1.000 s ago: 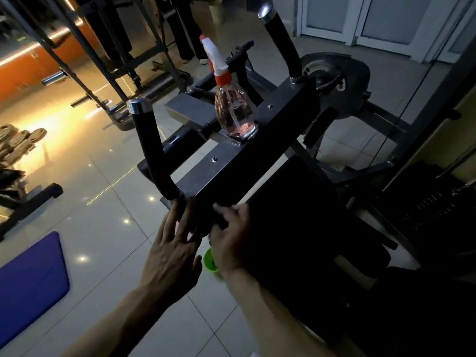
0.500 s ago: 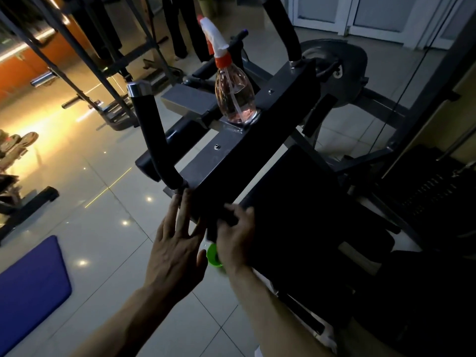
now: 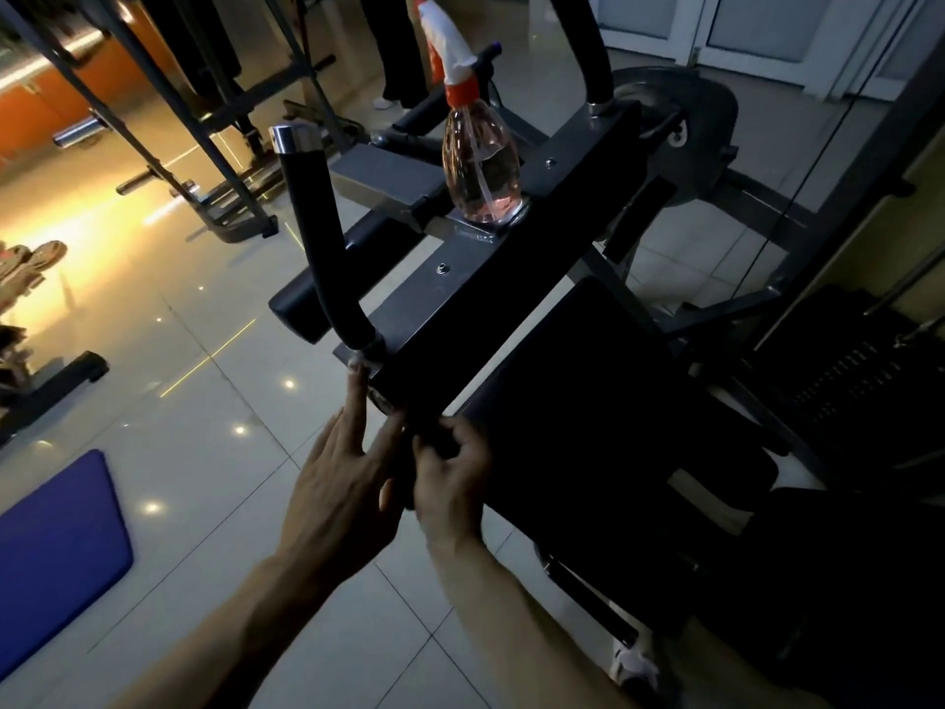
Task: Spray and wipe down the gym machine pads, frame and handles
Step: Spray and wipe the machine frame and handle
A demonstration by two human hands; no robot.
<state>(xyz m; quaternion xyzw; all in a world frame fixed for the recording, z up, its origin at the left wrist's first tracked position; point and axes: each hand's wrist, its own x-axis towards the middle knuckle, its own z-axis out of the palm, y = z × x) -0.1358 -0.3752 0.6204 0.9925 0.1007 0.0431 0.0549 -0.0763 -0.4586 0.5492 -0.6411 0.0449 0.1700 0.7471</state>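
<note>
Frame bar (image 3: 480, 299): left hand (image 3: 342, 493), fingers straight, touches its end; right hand (image 3: 450, 483) curls there, hold unclear. Wipe steadily toward twelve o'clock, short of the spray bottle (image 3: 480, 166).

Clear plastic spray bottle (image 3: 483, 166), matt painted metal frame (image 3: 491, 278), chrome-capped handle (image 3: 312, 232), glossy tiled floor (image 3: 204, 401)

Shot in dim light. Glowed warm orange far up-left of the left hand (image 3: 337, 493), throwing glare and pinpoint reflections onto the floor (image 3: 204, 401) beside it. Lay near-black right of the right hand (image 3: 450, 483), swallowing detail. Bowed straight lines at the edges.
</note>
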